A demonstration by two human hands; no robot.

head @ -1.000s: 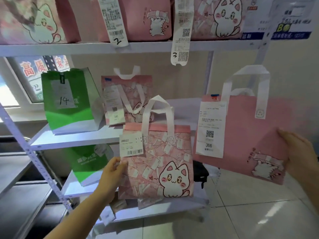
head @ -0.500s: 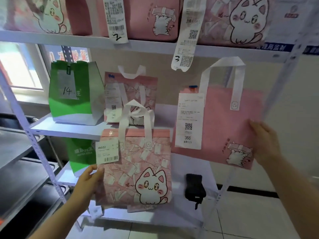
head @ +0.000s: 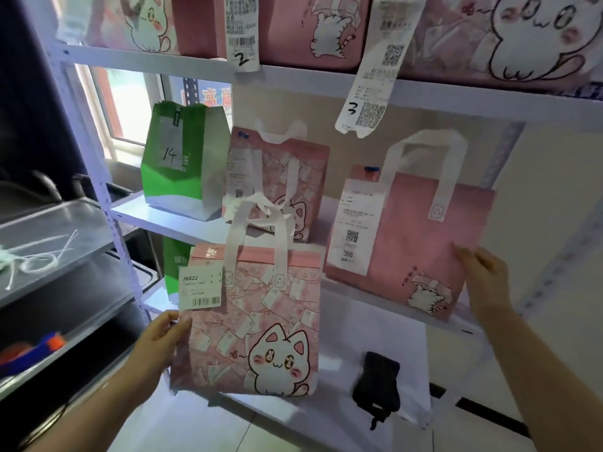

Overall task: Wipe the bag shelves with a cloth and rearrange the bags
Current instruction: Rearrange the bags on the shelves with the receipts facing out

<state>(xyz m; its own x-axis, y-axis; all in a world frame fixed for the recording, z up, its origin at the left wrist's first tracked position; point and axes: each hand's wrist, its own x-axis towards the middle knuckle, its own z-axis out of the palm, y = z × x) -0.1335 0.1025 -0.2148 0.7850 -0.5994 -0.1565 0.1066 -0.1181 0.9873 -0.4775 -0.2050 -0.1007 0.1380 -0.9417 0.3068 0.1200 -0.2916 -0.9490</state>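
My left hand (head: 161, 337) grips the left edge of a pink patterned cat bag (head: 254, 324) with white handles and a barcode tag, held in front of the lower shelf (head: 375, 324). My right hand (head: 486, 282) holds the right side of a plain pink bag (head: 421, 243) with a white receipt marked 366, tilted at the middle shelf's (head: 169, 220) right end. On that shelf stand a green paper bag (head: 182, 164) marked 14 and another pink cat bag (head: 277, 177). A dark cloth (head: 378, 383) lies on the lower shelf.
The top shelf (head: 310, 76) carries several pink cat bags with hanging receipts (head: 375, 66). A second green bag (head: 174, 272) stands on the lower shelf behind the held bag. A grey metal rack (head: 58, 230) with white string stands at the left. A window (head: 127, 102) is behind.
The view has moved closer and to the right. The plain pink bag has gone down toward the middle shelf's right end. My left hand still holds the cat bag near the lower shelf.
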